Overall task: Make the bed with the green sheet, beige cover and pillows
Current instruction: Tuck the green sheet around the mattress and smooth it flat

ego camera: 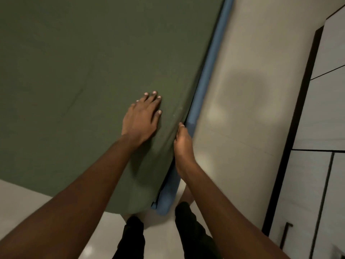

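The green sheet (84, 71) covers the mattress and fills the upper left of the view. My left hand (141, 118) lies flat on it with straight fingers, near the bed's right edge. My right hand (183, 141) is at that edge, its fingers pushed down into the gap between the sheet-covered mattress and the blue bed frame (209, 71); the fingertips are hidden there. No beige cover or pillows are in view.
A pale floor (242, 90) runs along the right side of the bed. White cabinet doors with dark trim (317, 165) stand at the far right. My legs in black trousers (134, 238) are at the bed's near corner.
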